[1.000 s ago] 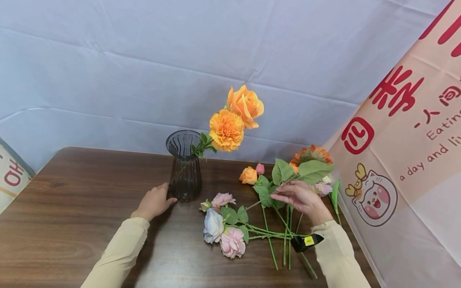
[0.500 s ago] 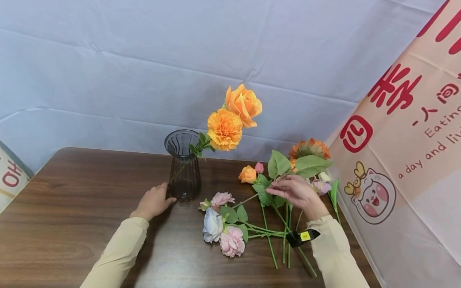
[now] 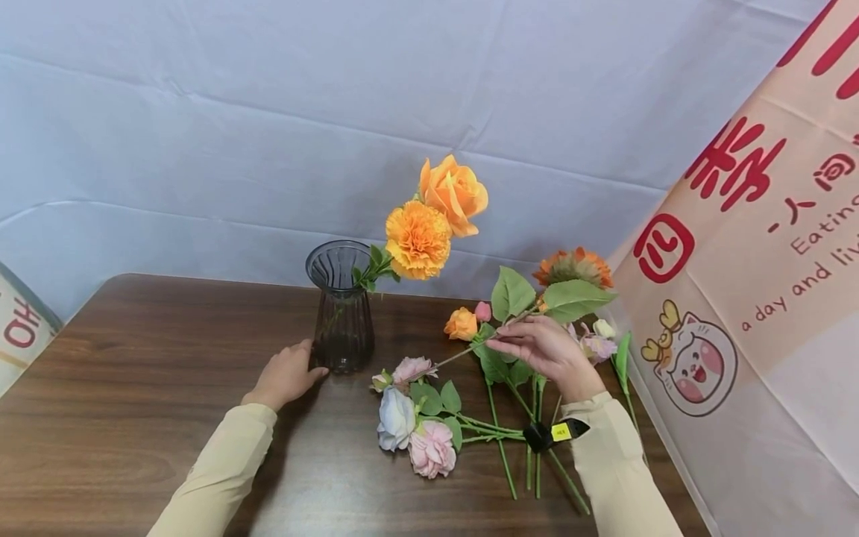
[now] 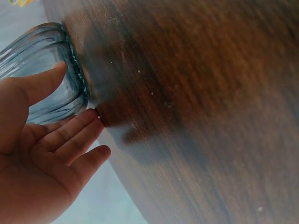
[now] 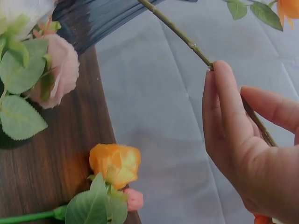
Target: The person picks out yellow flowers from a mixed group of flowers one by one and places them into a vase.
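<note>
In the head view my right hand pinches the thin stem of an orange sunflower, its head seen from behind above two broad leaves. In the right wrist view, the stem passes between thumb and fingers, its bare end angling toward the vase side. My left hand rests at the base of a dark, ribbed glass vase, thumb and fingers extended along its lower side. Leaning out of that vase are an orange rose and an orange carnation.
Pink peonies and a pale blue rose lie before the vase on the wooden table. A small orange rose, lilac blossoms and several crossing green stems lie at right. Cloth hangs behind; a printed banner borders the right.
My right hand has shifted left and slightly up with the sunflower, bringing its stem end over the pink blossoms. The left hand and the vase stay in place.
</note>
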`<action>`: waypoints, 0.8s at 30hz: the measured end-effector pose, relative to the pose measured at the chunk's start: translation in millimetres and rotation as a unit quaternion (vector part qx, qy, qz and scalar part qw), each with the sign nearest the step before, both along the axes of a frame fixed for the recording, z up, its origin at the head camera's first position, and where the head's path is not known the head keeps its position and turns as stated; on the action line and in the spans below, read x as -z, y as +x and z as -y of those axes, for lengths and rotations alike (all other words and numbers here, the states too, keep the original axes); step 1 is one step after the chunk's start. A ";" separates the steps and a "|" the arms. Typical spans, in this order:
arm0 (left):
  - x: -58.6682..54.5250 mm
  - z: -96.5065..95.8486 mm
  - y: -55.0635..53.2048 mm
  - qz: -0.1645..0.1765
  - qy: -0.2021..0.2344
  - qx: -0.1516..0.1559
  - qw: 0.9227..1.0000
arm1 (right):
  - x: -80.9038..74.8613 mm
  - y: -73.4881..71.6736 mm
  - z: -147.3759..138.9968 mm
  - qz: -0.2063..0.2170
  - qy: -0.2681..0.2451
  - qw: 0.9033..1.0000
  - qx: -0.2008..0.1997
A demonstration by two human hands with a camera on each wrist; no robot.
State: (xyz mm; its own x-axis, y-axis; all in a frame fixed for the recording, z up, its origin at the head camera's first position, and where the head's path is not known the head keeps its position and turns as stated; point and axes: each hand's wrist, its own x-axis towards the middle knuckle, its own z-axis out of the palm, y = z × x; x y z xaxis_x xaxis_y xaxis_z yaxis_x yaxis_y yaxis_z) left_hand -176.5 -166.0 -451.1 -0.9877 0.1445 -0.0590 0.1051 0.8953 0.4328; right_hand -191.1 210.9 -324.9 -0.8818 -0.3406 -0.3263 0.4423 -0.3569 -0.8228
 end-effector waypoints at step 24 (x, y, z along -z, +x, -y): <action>0.6 -0.4 -1.2 0.000 0.000 0.000 1.000 | -31.4 -7.0 29.6 -0.022 -0.031 0.999 -0.024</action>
State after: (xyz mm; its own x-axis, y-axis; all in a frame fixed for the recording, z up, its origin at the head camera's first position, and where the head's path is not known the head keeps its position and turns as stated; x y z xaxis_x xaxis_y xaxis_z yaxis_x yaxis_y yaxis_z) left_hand -177.7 -165.6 -451.8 -0.9878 0.1443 -0.0589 0.1050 0.8954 0.4327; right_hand -198.1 181.2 -293.5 -0.8770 -0.4015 -0.2640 0.4239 -0.3876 -0.8186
